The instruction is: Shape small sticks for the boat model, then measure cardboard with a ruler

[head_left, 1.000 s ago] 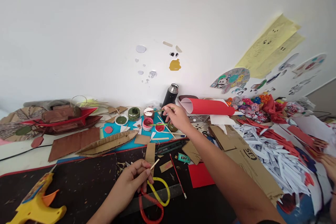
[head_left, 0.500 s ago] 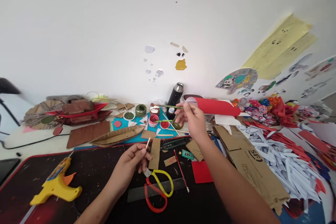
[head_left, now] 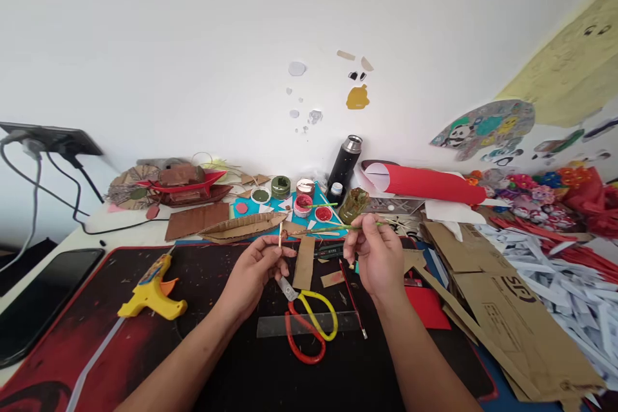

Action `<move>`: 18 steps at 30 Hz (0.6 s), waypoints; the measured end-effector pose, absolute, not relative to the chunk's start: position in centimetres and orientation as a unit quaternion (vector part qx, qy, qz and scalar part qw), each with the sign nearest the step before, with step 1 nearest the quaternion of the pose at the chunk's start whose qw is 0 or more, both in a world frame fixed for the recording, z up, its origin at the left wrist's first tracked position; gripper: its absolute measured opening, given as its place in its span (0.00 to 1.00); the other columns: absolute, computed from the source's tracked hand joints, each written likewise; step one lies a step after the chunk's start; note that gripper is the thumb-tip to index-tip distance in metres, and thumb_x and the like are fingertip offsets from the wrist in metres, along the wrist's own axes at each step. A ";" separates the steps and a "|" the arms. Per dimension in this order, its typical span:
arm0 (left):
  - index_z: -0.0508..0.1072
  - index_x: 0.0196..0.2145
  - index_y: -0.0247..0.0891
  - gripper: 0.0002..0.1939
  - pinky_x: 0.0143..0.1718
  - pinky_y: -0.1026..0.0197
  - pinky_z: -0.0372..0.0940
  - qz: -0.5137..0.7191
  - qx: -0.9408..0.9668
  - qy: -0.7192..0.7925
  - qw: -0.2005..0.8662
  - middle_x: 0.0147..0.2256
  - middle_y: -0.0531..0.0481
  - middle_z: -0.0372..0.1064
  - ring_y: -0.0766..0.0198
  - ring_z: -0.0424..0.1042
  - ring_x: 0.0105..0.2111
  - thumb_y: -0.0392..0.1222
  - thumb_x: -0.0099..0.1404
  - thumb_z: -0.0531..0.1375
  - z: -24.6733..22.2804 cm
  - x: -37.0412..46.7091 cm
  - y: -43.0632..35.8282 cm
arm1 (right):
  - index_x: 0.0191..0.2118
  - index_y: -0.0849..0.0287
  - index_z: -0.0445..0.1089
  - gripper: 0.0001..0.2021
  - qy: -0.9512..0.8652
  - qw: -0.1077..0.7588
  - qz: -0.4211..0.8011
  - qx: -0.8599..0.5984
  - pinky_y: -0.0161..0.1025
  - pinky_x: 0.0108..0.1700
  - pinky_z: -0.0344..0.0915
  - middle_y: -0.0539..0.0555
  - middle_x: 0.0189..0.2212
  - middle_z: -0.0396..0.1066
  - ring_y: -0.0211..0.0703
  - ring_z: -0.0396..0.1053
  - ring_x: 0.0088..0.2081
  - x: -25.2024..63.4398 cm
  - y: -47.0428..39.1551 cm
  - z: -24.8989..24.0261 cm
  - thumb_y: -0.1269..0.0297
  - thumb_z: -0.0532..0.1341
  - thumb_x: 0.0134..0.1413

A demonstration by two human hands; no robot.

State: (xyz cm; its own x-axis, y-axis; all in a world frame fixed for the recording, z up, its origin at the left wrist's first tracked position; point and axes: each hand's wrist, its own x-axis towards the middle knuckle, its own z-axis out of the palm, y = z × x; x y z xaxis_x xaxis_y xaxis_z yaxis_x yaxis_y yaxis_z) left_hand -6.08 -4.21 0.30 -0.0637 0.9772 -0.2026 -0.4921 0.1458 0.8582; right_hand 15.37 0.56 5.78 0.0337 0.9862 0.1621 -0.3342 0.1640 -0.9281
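Between the fingers of my left hand [head_left: 263,265] is a short pale wooden stick [head_left: 280,235], held upright. My right hand [head_left: 379,254] pinches a long thin green brush [head_left: 328,229] that points left; its brownish tip is at the upper part of the stick. Behind the hands stand open paint jars: pink-red [head_left: 304,203], dark green [head_left: 280,187] and white [head_left: 306,188]. Another green brush lies across the pink-red jar. Beneath the hands are scissors [head_left: 311,328] with red and yellow handles, over a clear ruler [head_left: 273,326].
A yellow glue gun [head_left: 154,293] lies left on the dark mat. A cardboard boat shape [head_left: 241,228] and a black flask [head_left: 345,164] are behind. At right are flattened cardboard [head_left: 512,309], a red roll [head_left: 429,184] and white paper strips [head_left: 574,296].
My right hand has come down from over the paint jars, bringing the brush tip to the stick in my left hand. The camera view has shifted left and slightly down.
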 end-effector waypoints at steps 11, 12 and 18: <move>0.72 0.43 0.36 0.26 0.25 0.65 0.65 0.563 0.291 0.445 0.633 0.43 0.40 0.84 0.67 0.76 0.25 0.53 0.58 0.77 -0.2 -6.0 -4.0 | 0.37 0.59 0.78 0.21 -0.456 0.623 0.518 -0.367 0.31 0.17 0.65 0.52 0.24 0.78 0.39 0.74 0.18 16.1 -0.2 4.2 0.42 0.68 0.64; 0.72 0.42 0.36 0.26 0.25 0.65 0.65 0.561 0.292 0.446 0.634 0.43 0.40 0.84 0.66 0.76 0.25 0.53 0.58 0.77 -0.3 -6.0 -4.1 | 0.37 0.59 0.78 0.22 -0.459 0.620 0.517 -0.370 0.31 0.17 0.65 0.52 0.24 0.78 0.39 0.74 0.18 16.1 -0.2 4.1 0.42 0.68 0.65; 0.72 0.42 0.36 0.26 0.25 0.65 0.65 0.555 0.290 0.449 0.638 0.42 0.41 0.84 0.66 0.76 0.24 0.53 0.58 0.78 -0.4 -6.0 -4.1 | 0.37 0.59 0.78 0.23 -0.466 0.610 0.520 -0.375 0.31 0.16 0.66 0.52 0.24 0.78 0.40 0.74 0.19 15.7 -0.4 3.8 0.40 0.68 0.65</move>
State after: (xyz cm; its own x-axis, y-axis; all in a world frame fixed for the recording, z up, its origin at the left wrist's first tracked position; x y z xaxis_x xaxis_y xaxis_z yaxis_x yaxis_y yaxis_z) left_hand -6.03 -4.13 -0.36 -0.0186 0.9679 -0.2505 -0.4466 0.2161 0.8682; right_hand 15.70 -0.37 3.75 0.0241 0.9837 0.1782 -0.2850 0.1776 -0.9419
